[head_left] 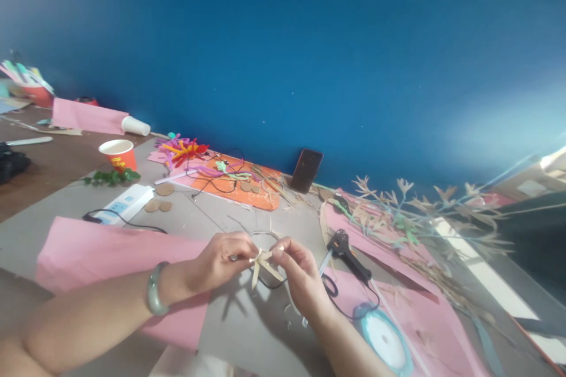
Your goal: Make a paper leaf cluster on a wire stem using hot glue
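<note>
Above the grey tabletop, both hands meet at a small cluster of pale, straw-coloured leaf strips (266, 270), splayed like a little star. My left hand (223, 258), with a bangle (155, 288) on its wrist, pinches the cluster's left side between thumb and fingertips. On the other side my right hand (300, 268) pinches a strip with thumb and forefinger. A thin pale loop curves behind the fingertips; what it belongs to I cannot tell. To the right of my right hand lie a black glue gun (351, 256) and scissors (329, 285), partly hidden.
Pink paper (115, 253) lies under my left forearm. A power strip (126, 206), a paper cup (118, 156) and pipe cleaners (183, 150) are at the left. A phone (306, 171) leans on the blue wall. Dried leafy sprigs (402, 218) and a ribbon roll (385, 339) occupy the right.
</note>
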The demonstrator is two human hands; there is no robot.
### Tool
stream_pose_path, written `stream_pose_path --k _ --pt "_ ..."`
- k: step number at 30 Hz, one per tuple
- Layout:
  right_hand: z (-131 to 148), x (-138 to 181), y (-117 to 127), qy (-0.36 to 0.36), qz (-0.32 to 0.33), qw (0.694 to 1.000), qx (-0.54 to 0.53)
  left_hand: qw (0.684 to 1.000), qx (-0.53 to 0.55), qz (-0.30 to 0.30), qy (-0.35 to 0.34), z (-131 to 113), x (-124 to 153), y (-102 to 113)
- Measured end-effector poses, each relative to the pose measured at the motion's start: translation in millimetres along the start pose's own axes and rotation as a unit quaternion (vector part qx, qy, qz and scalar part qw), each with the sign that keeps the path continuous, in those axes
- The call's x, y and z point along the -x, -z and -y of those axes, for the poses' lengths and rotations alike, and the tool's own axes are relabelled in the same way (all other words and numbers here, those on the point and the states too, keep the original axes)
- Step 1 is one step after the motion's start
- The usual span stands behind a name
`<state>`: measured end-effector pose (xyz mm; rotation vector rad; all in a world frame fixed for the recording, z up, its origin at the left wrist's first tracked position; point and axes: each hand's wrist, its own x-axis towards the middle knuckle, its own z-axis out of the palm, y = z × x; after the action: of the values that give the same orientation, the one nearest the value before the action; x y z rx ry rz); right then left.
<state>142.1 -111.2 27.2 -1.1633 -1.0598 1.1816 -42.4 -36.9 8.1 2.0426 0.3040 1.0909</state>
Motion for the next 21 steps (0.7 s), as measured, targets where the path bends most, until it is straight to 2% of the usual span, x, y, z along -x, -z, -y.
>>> stream_pose_path --k 5,9,13,16,21 --pt "-5.0 -2.3 3.9 0.000 0.003 1.000 0.019 1.000 0.014 0.000 0.025 -0.2 -1.0 -0.7" --pt "-0.3 -3.3 9.7 0.075 -0.028 0.995 0.061 0.997 0.023 0.029 0.064 -2.2 -1.7 -0.3" --pt "10.7 -0.4 11.0 0.122 0.026 0.985 0.116 0.993 0.024 0.085 0.076 0.6 -0.2 -1.2" --pt "14.6 2.3 7.9 0.121 0.055 0.981 0.138 0.992 0.023 0.101 0.071 3.5 1.2 -2.4" --pt "13.6 1.6 3.8 0.087 0.040 0.986 0.134 0.992 0.022 0.103 0.065 1.5 0.1 -3.1"
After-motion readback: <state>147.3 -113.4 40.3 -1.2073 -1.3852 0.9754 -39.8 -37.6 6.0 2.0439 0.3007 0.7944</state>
